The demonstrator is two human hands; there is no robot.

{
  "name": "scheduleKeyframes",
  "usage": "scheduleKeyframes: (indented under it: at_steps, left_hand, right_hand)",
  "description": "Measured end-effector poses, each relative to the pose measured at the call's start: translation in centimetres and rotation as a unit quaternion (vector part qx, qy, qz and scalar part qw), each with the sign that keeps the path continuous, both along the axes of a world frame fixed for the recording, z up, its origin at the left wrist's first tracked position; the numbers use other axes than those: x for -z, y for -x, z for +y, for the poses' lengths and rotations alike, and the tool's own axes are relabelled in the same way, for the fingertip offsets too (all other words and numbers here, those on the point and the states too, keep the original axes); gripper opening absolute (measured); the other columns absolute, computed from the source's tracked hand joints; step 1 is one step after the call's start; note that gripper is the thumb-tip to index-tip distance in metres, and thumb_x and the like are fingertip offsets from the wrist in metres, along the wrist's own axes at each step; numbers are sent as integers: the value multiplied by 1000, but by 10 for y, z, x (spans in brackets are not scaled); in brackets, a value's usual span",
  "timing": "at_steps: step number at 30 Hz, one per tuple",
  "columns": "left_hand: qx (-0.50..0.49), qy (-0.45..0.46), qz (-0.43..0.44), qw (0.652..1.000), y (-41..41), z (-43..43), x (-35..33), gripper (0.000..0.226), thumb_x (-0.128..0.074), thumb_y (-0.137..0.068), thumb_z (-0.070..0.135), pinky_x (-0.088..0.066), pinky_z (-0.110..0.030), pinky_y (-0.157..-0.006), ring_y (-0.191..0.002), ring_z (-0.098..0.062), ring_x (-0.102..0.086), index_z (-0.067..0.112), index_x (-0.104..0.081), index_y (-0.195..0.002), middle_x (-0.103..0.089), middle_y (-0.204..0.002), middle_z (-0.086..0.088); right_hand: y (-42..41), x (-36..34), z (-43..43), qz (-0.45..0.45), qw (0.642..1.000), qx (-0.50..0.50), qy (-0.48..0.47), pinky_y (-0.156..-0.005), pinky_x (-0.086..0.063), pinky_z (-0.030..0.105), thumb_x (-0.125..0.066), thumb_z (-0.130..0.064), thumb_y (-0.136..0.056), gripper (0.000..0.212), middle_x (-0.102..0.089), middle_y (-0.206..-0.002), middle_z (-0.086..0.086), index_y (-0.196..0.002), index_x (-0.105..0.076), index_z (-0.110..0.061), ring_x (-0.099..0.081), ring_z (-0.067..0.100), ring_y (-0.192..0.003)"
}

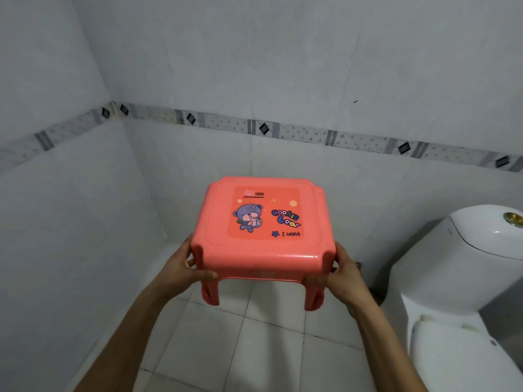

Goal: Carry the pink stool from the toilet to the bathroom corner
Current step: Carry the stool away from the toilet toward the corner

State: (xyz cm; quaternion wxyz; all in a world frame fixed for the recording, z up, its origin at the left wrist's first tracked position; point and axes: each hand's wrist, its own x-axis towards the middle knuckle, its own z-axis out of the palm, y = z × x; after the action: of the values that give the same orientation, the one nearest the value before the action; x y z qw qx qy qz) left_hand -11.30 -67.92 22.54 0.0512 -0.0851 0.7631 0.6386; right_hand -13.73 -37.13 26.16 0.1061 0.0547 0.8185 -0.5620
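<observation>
Right now both bare hands hold the pink plastic square-topped stool (pixel 264 230) up in the air, clear of the pale tiled floor (pixel 254 349). Left hand (pixel 181 268) grips the near-left corner, thumb on the front skirt, fingers (pixel 190 244) wrapped round the side. Right hand (pixel 343 274) grips the near-right corner the same way, thumb on the front rim by the leg. So both sets of fingers are clenched on the stool. Stool sits upright, slightly tilted toward the viewer, seat showing a cartoon bear sticker (pixel 249 217) with "cookie bear" and "I want" text. Two front legs hang free below the hands; back legs hidden. Stool is in front of the grey tiled walls, roughly centre, with the wall corner (pixel 113 106) up and to the left. Patterned border tile strip (pixel 283 130) runs along both walls. White ceramic toilet (pixel 452 278) with a brass flush button (pixel 512 219) stands to the right, apart from the stool.
</observation>
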Motion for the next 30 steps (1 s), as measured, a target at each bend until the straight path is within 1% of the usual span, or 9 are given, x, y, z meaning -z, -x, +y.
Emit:
scheduleKeyframes:
  at_steps: [3,7,13,16,18,21,23,26,30]
  left_hand:
    - [-3,-2,0,1000,0,-4,3,122,-82,-32,27,-50,-20,-71,-118,-27,-48,28,-26,-140,-48,-130,-1]
    - [1,6,5,1000,4,-17,4,121,-83,-34,27,-49,-15,-70,-119,-26,-49,27,-25,-141,-48,-133,-2]
    - [12,17,12,1000,19,-49,-2,120,-83,-36,28,-50,-14,-69,-118,-25,-50,28,-25,-141,-48,-131,-1]
    - [15,15,20,1000,30,-68,-4,118,-84,-37,22,-52,-11,-65,-117,-26,-51,24,-26,-140,-49,-130,-4]
    - [23,20,28,999,38,-80,-6,118,-83,-37,20,-51,-8,-65,-113,-24,-52,20,-27,-141,-49,-129,-6]
    - [33,15,34,999,50,-94,-8,118,-82,-36,14,-51,-9,-64,-108,-20,-53,18,-27,-141,-51,-127,-6]
    - [35,5,32,999,57,-105,-9,116,-81,-38,10,-51,-9,-63,-110,-21,-52,18,-27,-141,-51,-127,-5]
    - [39,0,30,999,69,-122,-6,116,-82,-38,10,-52,-10,-65,-112,-23,-51,18,-28,-140,-50,-127,-5]
    - [50,-2,20,999,80,-144,-3,121,-82,-32,20,-54,-13,-69,-111,-22,-53,20,-28,-139,-51,-128,-5]
  right_hand:
    - [0,-2,-4,-2,1000,-6,-3,-78,-42,34,-78,-10,-64,87,-51,-105,-7,-137,-33,-27,-49,14,-94]
    - [3,-5,-17,-4,1000,-9,0,-79,-41,34,-76,-9,-66,85,-49,-106,-6,-137,-32,-24,-46,14,-96]
    - [15,-5,-47,-2,1000,-2,0,-78,-43,34,-77,-11,-66,85,-50,-106,-5,-137,-33,-24,-47,14,-95]
    - [21,-5,-66,-3,1000,6,5,-77,-43,33,-78,-9,-64,86,-54,-110,-2,-136,-33,-24,-49,15,-94]
    - [25,-6,-78,-3,1000,15,10,-77,-43,33,-77,-7,-64,85,-54,-106,-4,-136,-35,-24,-51,14,-91]
    - [30,-5,-93,2,1000,25,7,-68,-44,28,-75,-4,-64,83,-56,-98,-5,-135,-36,-23,-52,7,-80]
    - [35,-3,-104,2,999,33,5,-64,-44,26,-74,-3,-64,83,-57,-100,-3,-135,-36,-24,-52,9,-82]
    - [42,-1,-122,4,999,42,2,-74,-43,30,-75,-4,-63,86,-55,-105,-1,-136,-34,-24,-51,16,-91]
    - [47,3,-142,-1,999,54,6,-77,-43,32,-77,-5,-60,89,-57,-111,0,-136,-34,-24,-52,16,-94]
